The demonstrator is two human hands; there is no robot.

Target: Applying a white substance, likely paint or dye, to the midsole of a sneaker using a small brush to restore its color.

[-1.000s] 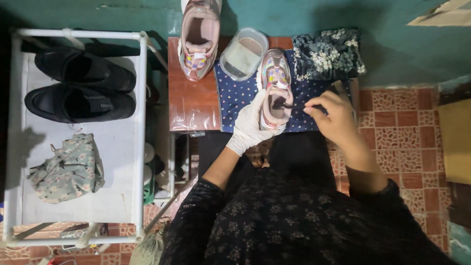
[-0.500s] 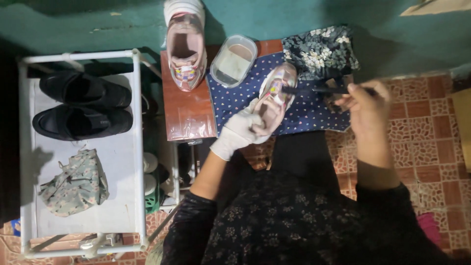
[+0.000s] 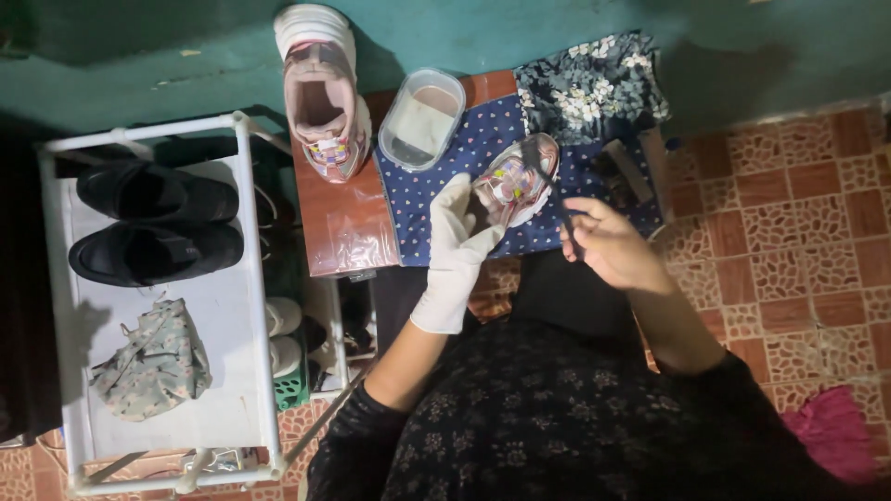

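Observation:
My left hand [image 3: 461, 243], in a white glove, grips a small pink and white sneaker [image 3: 520, 174] by its heel and holds it tilted above a dark blue dotted cloth [image 3: 436, 199]. My bare right hand [image 3: 608, 243] is closed on a thin dark brush [image 3: 554, 199] whose tip lies against the sneaker's side. The matching pink sneaker [image 3: 320, 93] stands on the brown table [image 3: 339, 232], at its far left. Beside it sits a clear plastic tub [image 3: 422, 119] with cloudy water inside.
A folded floral cloth [image 3: 594, 83] lies at the back right of the table. To the left stands a white shoe rack [image 3: 158, 371] with two black shoes [image 3: 153, 223] and a small floral bag [image 3: 153, 357]. The floor at right is patterned red tile [image 3: 798, 232]; a teal wall lies beyond.
The view has drifted a little. My right hand has moved from the far right back toward the sneaker, bringing the brush against its side. The left hand keeps its hold on the sneaker.

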